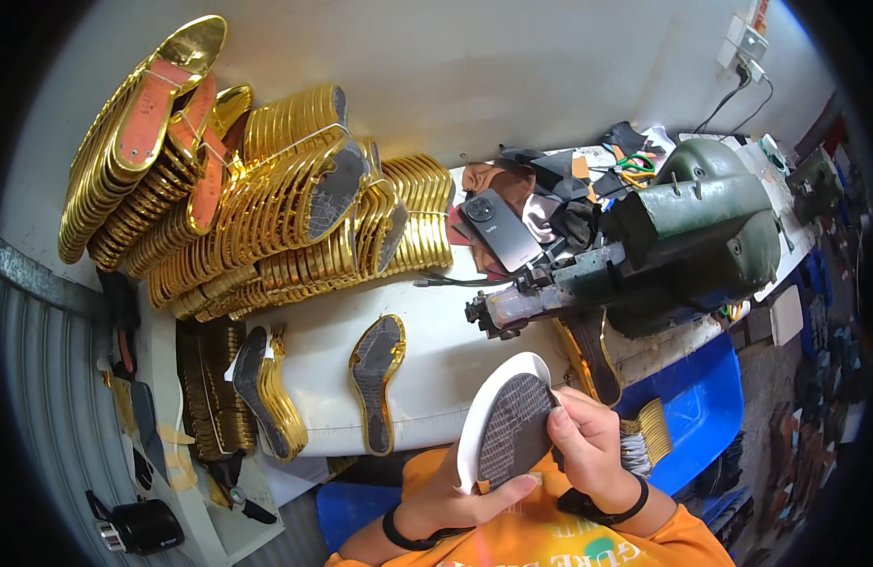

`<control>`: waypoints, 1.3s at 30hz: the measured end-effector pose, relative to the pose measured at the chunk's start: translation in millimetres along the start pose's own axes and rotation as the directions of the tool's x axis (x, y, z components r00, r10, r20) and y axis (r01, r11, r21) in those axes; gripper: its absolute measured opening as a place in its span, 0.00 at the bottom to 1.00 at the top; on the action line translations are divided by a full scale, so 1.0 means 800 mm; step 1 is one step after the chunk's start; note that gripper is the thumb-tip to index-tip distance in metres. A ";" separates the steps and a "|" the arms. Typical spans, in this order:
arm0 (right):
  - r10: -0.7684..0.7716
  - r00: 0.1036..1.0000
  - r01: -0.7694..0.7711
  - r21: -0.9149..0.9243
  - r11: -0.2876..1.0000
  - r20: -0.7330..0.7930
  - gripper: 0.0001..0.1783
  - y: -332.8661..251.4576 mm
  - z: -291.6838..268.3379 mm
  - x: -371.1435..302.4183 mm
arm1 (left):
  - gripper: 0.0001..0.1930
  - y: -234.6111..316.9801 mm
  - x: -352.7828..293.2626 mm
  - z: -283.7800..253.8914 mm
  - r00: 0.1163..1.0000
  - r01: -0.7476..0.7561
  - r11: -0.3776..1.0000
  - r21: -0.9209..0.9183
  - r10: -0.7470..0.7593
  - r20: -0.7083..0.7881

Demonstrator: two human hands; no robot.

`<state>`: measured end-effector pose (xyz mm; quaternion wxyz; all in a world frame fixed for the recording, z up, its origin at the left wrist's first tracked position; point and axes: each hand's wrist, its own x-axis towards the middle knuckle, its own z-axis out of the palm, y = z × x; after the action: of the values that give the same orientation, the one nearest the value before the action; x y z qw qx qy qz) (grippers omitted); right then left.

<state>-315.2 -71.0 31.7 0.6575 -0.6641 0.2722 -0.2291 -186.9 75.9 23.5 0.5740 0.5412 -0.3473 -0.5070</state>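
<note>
I hold a shoe insole [515,430] above my lap, its dark grey, line-marked face toward me and a white layer curling past its edge. My left hand [460,503] grips the lower end, with the thumb on the grey face. At the right edge, my right hand [589,437] pinches it between thumb and fingers. On the table beyond lies a single gold-edged insole [377,383], sole face up. Left of that stands a small stack of gold-edged insoles [271,392]. Another gold-edged insole [595,359] is partly hidden under the sewing machine.
A dark green sewing machine [691,246] fills the table's right side. Tied bundles of gold insoles [266,213] pile up at back left. A phone [501,230] lies by fabric scraps [550,175]. A blue bin [696,397] holds more insoles at right; a black flask [148,527] sits lower left.
</note>
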 end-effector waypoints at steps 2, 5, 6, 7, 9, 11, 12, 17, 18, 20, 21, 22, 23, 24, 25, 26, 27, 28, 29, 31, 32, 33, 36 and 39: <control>0.031 0.999 -0.034 0.079 0.996 0.033 0.17 0.014 -0.012 -0.003 | 0.30 -0.005 0.002 0.008 0.999 -0.014 0.997 -0.080 0.011 -0.040; 0.152 0.986 -0.167 0.378 0.911 0.069 0.18 0.024 -0.019 -0.005 | 0.32 -0.026 -0.004 0.000 0.996 0.065 0.970 -0.232 -0.076 -0.036; 0.175 0.966 -0.253 0.554 0.793 0.191 0.18 0.026 -0.025 -0.006 | 0.33 -0.027 -0.004 0.001 0.996 0.059 0.936 -0.347 -0.076 -0.036; 0.169 0.935 -0.345 0.690 0.636 0.311 0.18 0.026 -0.028 -0.006 | 0.33 -0.029 -0.003 0.001 0.997 0.051 0.887 -0.458 -0.076 -0.035; 0.267 0.934 -0.356 0.641 0.680 0.236 0.22 -0.002 -0.020 0.004 | 0.34 -0.031 -0.001 0.001 0.997 0.037 0.874 -0.485 -0.063 -0.038; 0.283 0.907 -0.421 0.650 0.633 0.312 0.22 -0.007 -0.019 0.005 | 0.37 -0.031 0.003 0.002 0.998 0.038 0.830 -0.556 -0.057 -0.016; 0.283 0.907 -0.421 0.652 0.631 0.312 0.22 -0.003 -0.020 0.004 | 0.37 -0.033 0.002 -0.001 0.998 0.041 0.831 -0.554 -0.059 -0.016; 0.230 0.901 -0.433 0.714 0.550 0.369 0.21 0.029 -0.017 -0.004 | 0.40 -0.039 0.010 -0.001 0.999 0.043 0.817 -0.575 -0.034 0.026; 0.233 0.902 -0.431 0.716 0.549 0.363 0.21 0.034 -0.016 -0.003 | 0.40 -0.034 0.014 -0.001 0.999 0.048 0.816 -0.576 -0.037 0.032; 0.194 0.867 -0.497 0.777 0.386 0.459 0.20 0.043 -0.016 -0.003 | 0.41 -0.023 0.020 0.002 0.992 0.077 0.762 -0.643 0.009 0.130; 0.197 0.867 -0.498 0.777 0.385 0.458 0.20 0.045 -0.017 -0.003 | 0.41 -0.023 0.020 0.003 0.991 0.080 0.760 -0.645 0.007 0.131; 0.189 0.879 -0.475 0.766 0.434 0.438 0.21 0.046 -0.018 -0.002 | 0.38 -0.023 0.021 0.002 0.990 0.079 0.754 -0.652 0.016 0.138; 0.180 0.891 -0.450 0.752 0.482 0.417 0.21 0.046 -0.019 0.000 | 0.35 -0.023 0.021 0.002 0.989 0.077 0.749 -0.658 0.026 0.146; 0.251 0.914 -0.406 0.722 0.561 0.319 0.17 0.033 -0.019 0.000 | 0.35 -0.027 0.018 0.002 0.989 0.077 0.748 -0.660 0.025 0.145; 0.254 0.913 -0.408 0.723 0.558 0.319 0.17 0.023 -0.017 0.003 | 0.34 -0.033 0.009 -0.001 1.000 0.021 0.868 -0.496 -0.012 0.023; 0.216 0.965 -0.263 0.526 0.809 0.151 0.13 0.015 -0.014 0.007 | 0.34 -0.037 0.003 -0.003 0.995 -0.010 0.952 -0.305 -0.023 -0.102; 0.119 0.993 -0.116 0.247 0.962 0.001 0.10 0.013 -0.013 0.009 | 0.34 -0.036 0.004 -0.005 0.995 -0.005 0.952 -0.306 -0.027 -0.101; 0.047 0.998 -0.040 0.193 0.980 -0.035 0.08 0.019 -0.013 0.008 | 0.32 -0.031 0.005 -0.005 0.996 -0.080 0.974 -0.212 0.070 -0.053; 0.051 0.998 -0.042 0.192 0.980 -0.039 0.08 0.018 -0.012 0.007 | 0.30 -0.027 0.007 -0.005 0.987 -0.161 0.980 -0.120 0.162 0.005; -0.111 0.991 0.109 -0.032 0.994 -0.079 0.06 0.013 -0.008 0.006 | 0.29 -0.022 0.009 0.003 0.986 -0.163 0.983 -0.087 0.164 0.013; -0.137 0.986 0.128 -0.089 0.988 -0.094 0.05 0.018 -0.007 0.005 | 0.29 -0.018 0.012 0.007 0.990 -0.142 0.987 -0.076 0.139 -0.036; -0.136 0.986 0.127 -0.091 0.988 -0.093 0.05 0.019 -0.008 0.005 | 0.29 -0.016 0.013 0.009 0.990 -0.120 0.991 -0.067 0.114 -0.087; 0.008 0.996 0.012 0.209 0.978 -0.093 0.03 0.010 -0.014 0.007 | 0.30 -0.022 0.016 0.000 0.990 -0.127 0.983 -0.130 0.117 -0.081; 0.120 0.993 -0.117 0.357 0.927 0.013 0.04 0.015 -0.026 0.009 | 0.29 -0.018 0.011 0.000 0.999 -0.022 0.926 -0.377 0.009 -0.036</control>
<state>-324.7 -91.1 19.9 0.7787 -0.5149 0.2684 -0.2377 -187.8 69.3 7.9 0.6770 0.4264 -0.2379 -0.5507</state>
